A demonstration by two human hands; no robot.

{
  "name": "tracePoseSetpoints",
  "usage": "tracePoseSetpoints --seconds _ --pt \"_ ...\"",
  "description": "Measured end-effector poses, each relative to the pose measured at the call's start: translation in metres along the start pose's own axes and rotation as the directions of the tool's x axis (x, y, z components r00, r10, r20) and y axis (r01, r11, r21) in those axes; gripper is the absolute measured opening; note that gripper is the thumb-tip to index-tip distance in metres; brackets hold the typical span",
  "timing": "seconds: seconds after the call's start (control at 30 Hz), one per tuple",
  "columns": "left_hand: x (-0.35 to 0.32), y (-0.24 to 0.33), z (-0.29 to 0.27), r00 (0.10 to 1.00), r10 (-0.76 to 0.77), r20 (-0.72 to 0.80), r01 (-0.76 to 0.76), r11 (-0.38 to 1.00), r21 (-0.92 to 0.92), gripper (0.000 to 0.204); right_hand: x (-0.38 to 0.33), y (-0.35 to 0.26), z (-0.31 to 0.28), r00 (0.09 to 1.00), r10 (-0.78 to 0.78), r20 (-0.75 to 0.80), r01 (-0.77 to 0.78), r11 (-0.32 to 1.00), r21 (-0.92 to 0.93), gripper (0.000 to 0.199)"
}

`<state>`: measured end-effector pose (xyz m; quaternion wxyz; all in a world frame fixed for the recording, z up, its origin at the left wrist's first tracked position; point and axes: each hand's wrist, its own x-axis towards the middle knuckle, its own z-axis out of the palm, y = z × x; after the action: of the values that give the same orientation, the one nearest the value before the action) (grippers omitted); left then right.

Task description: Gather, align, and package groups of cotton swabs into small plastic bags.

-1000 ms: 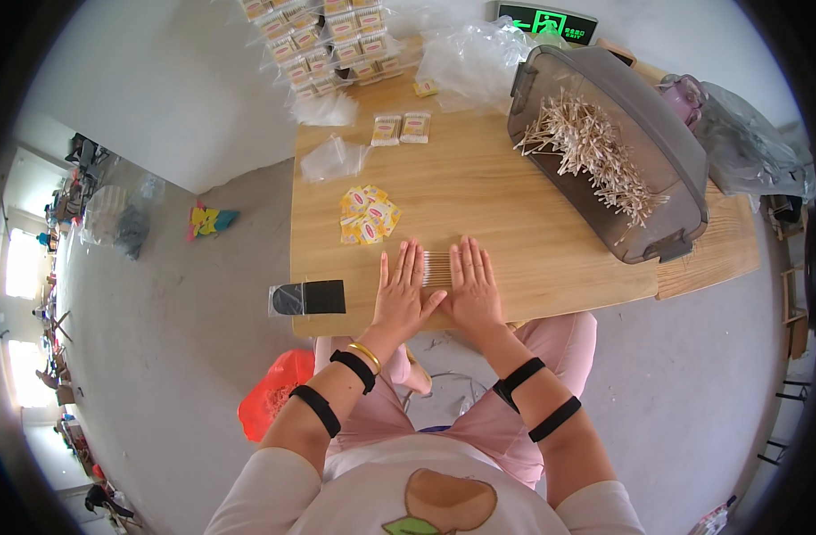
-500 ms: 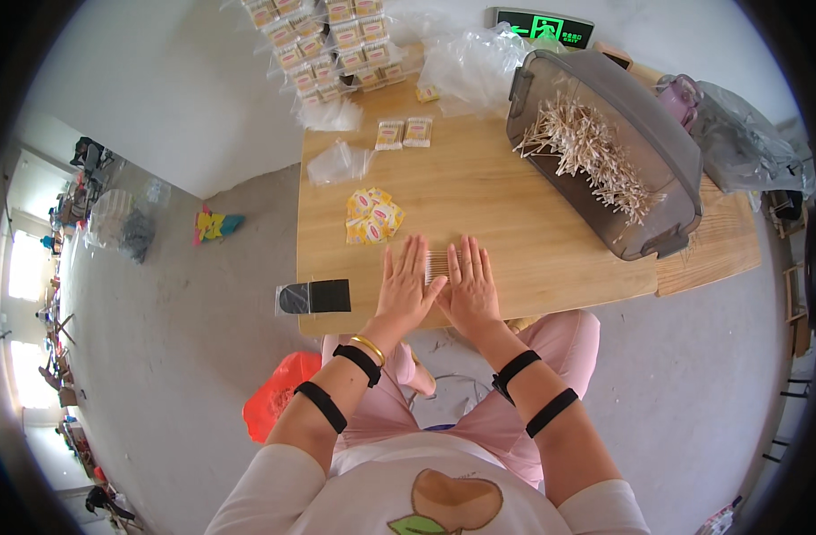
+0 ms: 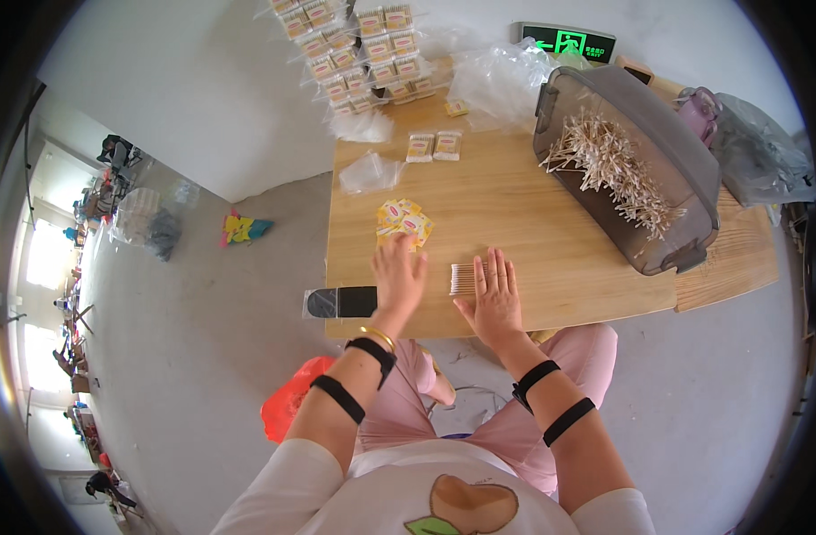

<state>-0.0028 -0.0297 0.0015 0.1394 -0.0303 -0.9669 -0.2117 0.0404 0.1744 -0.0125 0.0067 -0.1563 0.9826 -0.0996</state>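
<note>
One wooden table point(image 3: 506, 201) is filling the middle of the view. On its far right a smoky-grey bin point(image 3: 680, 165) is lying tilted, its loose swab pile point(image 3: 618, 174) showing: plenty is remaining unpacked.

At the far left, strips of filled packs point(image 3: 390, 45) are standing in tiers; this share is looking finished. Crumpled clear plastic point(image 3: 497, 80) is lying between strips and bin.

Right hand point(image 3: 497, 294) is lying flat, fingers straight and nearly together, gripping nothing, covering the right end of a swab row point(image 3: 462, 279) on the table's near part. Left hand point(image 3: 399, 272) is hanging at the near edge of the yellow cards point(image 3: 412, 218), fingers bent; whether they are touching or pinching one, cannot tell.

Beside the left wrist, a black pad point(image 3: 357, 301) is lying near the table's edge. Beyond the cards, clear bags point(image 3: 370, 172) are lying flat, seemingly unfilled.

Smaller: two filled packs point(image 3: 434, 146) are sitting side by side, apparently complete. Row itself is lying evenly lined up, but without card or wrapping; judging by those packs, both are remaining.
</note>
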Motion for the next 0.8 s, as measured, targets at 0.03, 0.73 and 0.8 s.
tracePoseSetpoints --seconds 0.03,0.73,0.8 --pt "0.013 -0.011 -0.001 0.996 -0.088 0.01 0.088 0.995 0.055 0.04 0.001 0.002 0.0 1.0 -0.003 -0.006 0.003 1.0 0.003 0.093" --pt "0.065 -0.056 -0.017 0.896 -0.136 0.423 0.355 0.791 -0.499 0.016 -0.001 -0.004 -0.008 0.999 0.006 0.037 -0.005 1.0 -0.021 0.091" --pt "0.056 -0.053 -0.018 0.87 -0.176 0.461 0.442 0.694 -0.569 0.019 -0.002 -0.003 -0.007 1.0 0.011 0.021 -0.01 1.0 -0.025 0.091"
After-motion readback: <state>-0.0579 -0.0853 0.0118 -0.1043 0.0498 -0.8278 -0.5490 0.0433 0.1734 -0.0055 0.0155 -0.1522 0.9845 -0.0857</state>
